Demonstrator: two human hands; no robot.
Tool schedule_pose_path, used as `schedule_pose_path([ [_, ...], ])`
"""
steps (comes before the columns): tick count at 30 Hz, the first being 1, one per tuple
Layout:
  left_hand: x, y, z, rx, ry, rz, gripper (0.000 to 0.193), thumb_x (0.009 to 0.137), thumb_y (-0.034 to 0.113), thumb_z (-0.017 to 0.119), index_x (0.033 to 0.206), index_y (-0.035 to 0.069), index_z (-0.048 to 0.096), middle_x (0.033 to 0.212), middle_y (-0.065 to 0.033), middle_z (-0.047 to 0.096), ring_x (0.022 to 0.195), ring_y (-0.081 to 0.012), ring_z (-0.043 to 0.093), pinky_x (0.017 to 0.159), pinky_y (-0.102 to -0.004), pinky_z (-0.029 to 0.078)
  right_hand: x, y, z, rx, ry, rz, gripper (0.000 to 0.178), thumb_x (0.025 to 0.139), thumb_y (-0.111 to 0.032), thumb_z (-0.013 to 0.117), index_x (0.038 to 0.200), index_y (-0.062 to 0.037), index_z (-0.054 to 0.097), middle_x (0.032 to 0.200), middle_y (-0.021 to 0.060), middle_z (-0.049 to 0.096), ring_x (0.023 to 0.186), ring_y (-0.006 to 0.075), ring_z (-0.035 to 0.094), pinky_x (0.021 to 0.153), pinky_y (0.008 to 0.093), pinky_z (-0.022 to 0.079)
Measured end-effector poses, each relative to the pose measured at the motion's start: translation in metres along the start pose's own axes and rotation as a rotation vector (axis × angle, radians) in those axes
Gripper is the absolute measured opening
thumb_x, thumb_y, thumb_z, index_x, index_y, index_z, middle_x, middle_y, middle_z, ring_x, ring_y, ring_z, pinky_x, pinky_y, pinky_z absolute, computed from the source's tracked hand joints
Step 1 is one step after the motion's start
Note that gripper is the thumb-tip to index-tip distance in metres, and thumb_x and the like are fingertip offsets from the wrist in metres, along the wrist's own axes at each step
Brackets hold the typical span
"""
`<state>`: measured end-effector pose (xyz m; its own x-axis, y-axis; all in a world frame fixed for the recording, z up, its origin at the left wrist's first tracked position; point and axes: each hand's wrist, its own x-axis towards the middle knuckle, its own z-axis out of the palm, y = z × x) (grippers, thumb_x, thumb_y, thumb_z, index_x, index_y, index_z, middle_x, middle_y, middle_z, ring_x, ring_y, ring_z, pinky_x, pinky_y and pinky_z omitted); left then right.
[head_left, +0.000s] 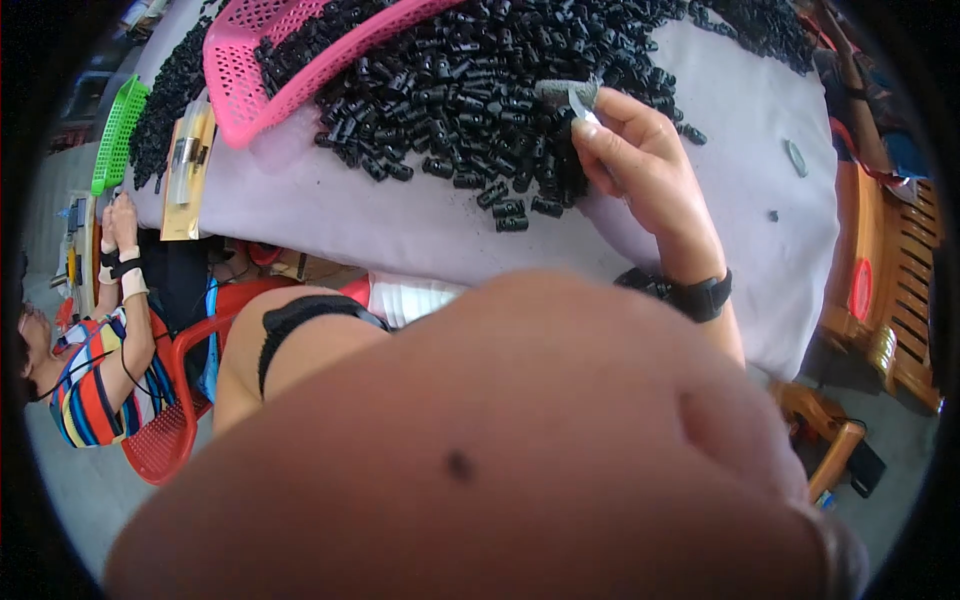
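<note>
Pinches a small grey piece [555,92] in the right hand [655,170], by heaped black cylinders [450,115] on a pale cloth [745,130]. Covers the lower view with blurred skin [500,430], close to the lens.

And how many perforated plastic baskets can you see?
2: a pink perforated plastic basket among the small black cylindrical pieces, and a green perforated plastic basket at the left edge of the pale cloth-covered table. Others may be hidden.
</note>
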<state>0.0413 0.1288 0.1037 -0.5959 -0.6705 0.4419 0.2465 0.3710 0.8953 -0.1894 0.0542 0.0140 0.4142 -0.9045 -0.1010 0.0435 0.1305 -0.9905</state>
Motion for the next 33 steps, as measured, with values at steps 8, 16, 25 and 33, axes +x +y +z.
schedule_pose_path([
  [8,0.004,-0.006,-0.002,0.044,0.007,-0.031,0.012,0.089,0.004,0.056,0.084,-0.003,0.064,0.078,-0.0071,0.064,0.061,-0.0125,0.060,0.054,-0.0216,0.046,0.004,0.000,0.001,0.008,0.002,0.001,0.017,0.095,-0.020,0.062,0.089,-0.0044,0.058,0.066,-0.0055,0.047,0.054,0.0019,0.040,0.046,0.0186,0.029],
  [16,0.013,-0.007,-0.013,0.139,-0.005,-0.009,0.012,0.090,0.005,0.056,0.086,-0.002,0.064,0.079,-0.0070,0.065,0.062,-0.0128,0.061,0.054,-0.0217,0.046,0.003,-0.001,0.002,0.018,0.016,0.024,0.017,0.094,-0.020,0.063,0.091,-0.0040,0.060,0.067,-0.0057,0.048,0.055,0.0012,0.039,0.048,0.0180,0.030],
  [25,0.015,-0.006,-0.010,0.190,0.015,-0.039,0.013,0.091,0.006,0.055,0.088,-0.002,0.065,0.081,-0.0067,0.065,0.064,-0.0131,0.061,0.055,-0.0218,0.047,0.004,0.000,0.002,-0.025,0.020,0.032,0.015,0.094,-0.018,0.062,0.093,-0.0028,0.062,0.064,-0.0059,0.048,0.053,0.0010,0.039,0.047,0.0182,0.029],
  [33,0.009,0.003,-0.009,0.240,0.067,-0.081,0.014,0.092,0.008,0.055,0.090,-0.002,0.065,0.082,-0.0065,0.065,0.065,-0.0133,0.061,0.056,-0.0220,0.047,0.007,0.002,0.002,0.017,0.030,0.035,0.015,0.094,-0.018,0.061,0.099,-0.0032,0.063,0.066,-0.0059,0.050,0.053,0.0012,0.040,0.046,0.0185,0.028],
])
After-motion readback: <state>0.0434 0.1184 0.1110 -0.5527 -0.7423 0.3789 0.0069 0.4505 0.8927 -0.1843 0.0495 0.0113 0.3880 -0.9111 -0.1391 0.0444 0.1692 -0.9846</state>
